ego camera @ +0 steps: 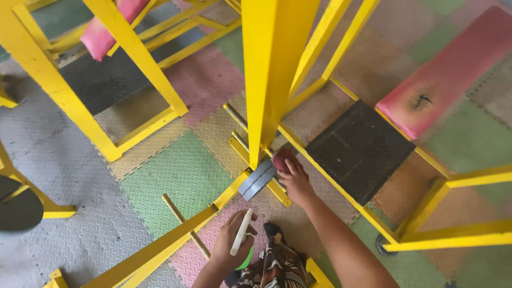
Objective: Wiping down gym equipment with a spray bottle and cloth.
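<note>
We saw no packages, labels, signs or screens anywhere in the view.
</note>
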